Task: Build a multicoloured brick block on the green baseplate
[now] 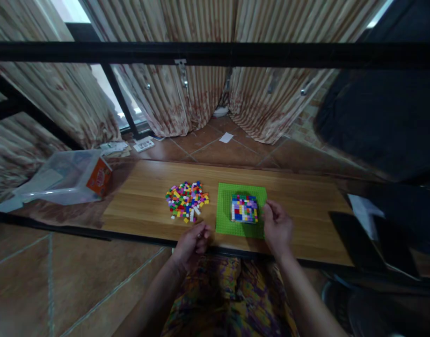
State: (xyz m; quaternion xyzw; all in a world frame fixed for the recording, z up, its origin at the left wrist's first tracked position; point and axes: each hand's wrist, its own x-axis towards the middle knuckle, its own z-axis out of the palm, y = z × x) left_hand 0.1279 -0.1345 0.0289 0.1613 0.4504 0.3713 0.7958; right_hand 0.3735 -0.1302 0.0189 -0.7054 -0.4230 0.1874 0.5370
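Note:
A green baseplate (224,206) lies on the wooden board (306,210), and a multicoloured block of small bricks (244,208) stands on it. A loose pile of small coloured bricks (186,200) lies to its left. My left hand (193,241) rests at the board's near edge below the pile, fingers curled together; what they hold, if anything, is too small to make out. My right hand (278,227) sits at the baseplate's right edge, next to the brick block, fingers curled inward, and nothing shows in them.
A clear plastic box (56,180) with an orange carton (98,177) inside lies tipped at the far left. Dark flat objects (362,238) lie at the right end. A black bar (215,54) crosses overhead. Curtains and a tiled floor lie beyond.

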